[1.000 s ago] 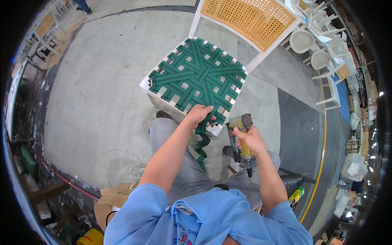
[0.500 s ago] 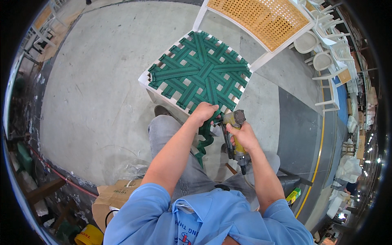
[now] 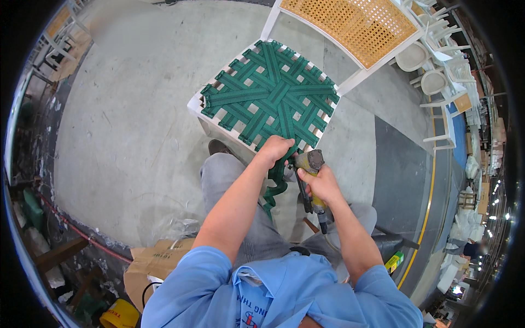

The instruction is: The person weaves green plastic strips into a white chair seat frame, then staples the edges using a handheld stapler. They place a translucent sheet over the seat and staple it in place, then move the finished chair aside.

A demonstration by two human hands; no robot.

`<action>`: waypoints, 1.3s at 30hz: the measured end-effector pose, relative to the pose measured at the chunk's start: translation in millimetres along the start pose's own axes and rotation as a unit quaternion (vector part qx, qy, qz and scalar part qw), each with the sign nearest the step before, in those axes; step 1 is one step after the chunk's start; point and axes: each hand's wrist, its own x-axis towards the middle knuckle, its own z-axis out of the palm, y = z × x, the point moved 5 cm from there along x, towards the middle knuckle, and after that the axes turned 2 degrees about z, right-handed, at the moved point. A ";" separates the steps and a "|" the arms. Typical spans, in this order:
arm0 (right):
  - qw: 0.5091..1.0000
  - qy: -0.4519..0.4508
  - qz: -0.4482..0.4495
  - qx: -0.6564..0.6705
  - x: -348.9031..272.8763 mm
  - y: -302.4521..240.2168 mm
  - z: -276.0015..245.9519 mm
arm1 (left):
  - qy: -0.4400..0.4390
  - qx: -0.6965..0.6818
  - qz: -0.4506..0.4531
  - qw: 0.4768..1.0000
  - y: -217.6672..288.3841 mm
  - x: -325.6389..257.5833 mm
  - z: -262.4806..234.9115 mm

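In front of me stands a white chair with a cane backrest [image 3: 355, 27], its seat woven from green webbing [image 3: 273, 90] with diagonal strips crossing over the top. At the seat's near corner my left hand [image 3: 275, 148] is closed on a webbing strip, whose loose tail [image 3: 273, 191] hangs and twists below. My right hand [image 3: 324, 185] grips a yellow and black pneumatic staple gun [image 3: 313, 164] by its handle. The gun's head is close to the near corner, beside my left fingers. Whether its nose touches the strip is hidden.
An air hose [image 3: 332, 243] runs from the gun's lower end past my lap. A cardboard box [image 3: 156, 268] with clear plastic on it sits at my left. Several white chairs [image 3: 432, 82] are piled at the far right. A yellow line [image 3: 424, 218] marks the floor.
The staple gun and my right hand have shifted slightly left, bringing the gun's head nearer the chair corner and my left hand. My left hand keeps its hold on the strip.
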 end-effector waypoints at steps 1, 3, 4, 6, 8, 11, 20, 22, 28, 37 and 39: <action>1.000 -0.003 0.003 0.002 0.2 2.3 0.1 | 0.001 -0.002 -0.005 1.000 -2.4 -1.0 0.2; 1.000 -0.012 -0.003 0.010 1.0 -0.7 0.6 | 0.004 -0.005 -0.010 1.000 -0.6 -0.9 -1.7; 1.000 -0.017 -0.008 0.016 -1.5 -0.7 2.1 | 0.006 -0.007 -0.012 1.000 0.2 -0.7 -1.0; 0.999 -0.027 -0.011 0.016 -4.3 -5.0 9.5 | 0.016 -0.012 -0.016 1.000 -3.8 -1.9 -3.9; 1.000 -0.024 -0.006 0.003 -6.0 -6.7 10.4 | -0.007 -0.005 -0.008 1.000 -1.7 -1.0 -3.8; 0.998 -0.011 0.006 0.058 -15.4 -2.3 -5.3 | -0.028 0.000 -0.010 1.000 0.9 -2.9 6.2; 0.963 0.227 -0.065 0.127 -167.9 29.8 -168.8 | 0.036 0.381 0.231 0.895 -3.4 -31.5 -13.8; 0.930 0.332 -0.061 0.145 -232.5 89.0 -215.2 | -0.046 0.332 0.164 0.928 -10.6 -40.4 25.9; 0.814 0.523 0.025 0.253 -343.6 244.5 -256.2 | 0.071 0.498 0.217 0.836 -12.1 -60.4 33.1; 0.815 0.436 0.197 0.328 -373.8 340.0 -243.8 | 0.110 0.492 0.249 0.827 -23.7 -70.9 43.0; 0.815 0.418 0.144 0.375 -360.3 350.5 -252.2 | 0.132 0.506 0.308 0.795 -16.3 -64.4 47.1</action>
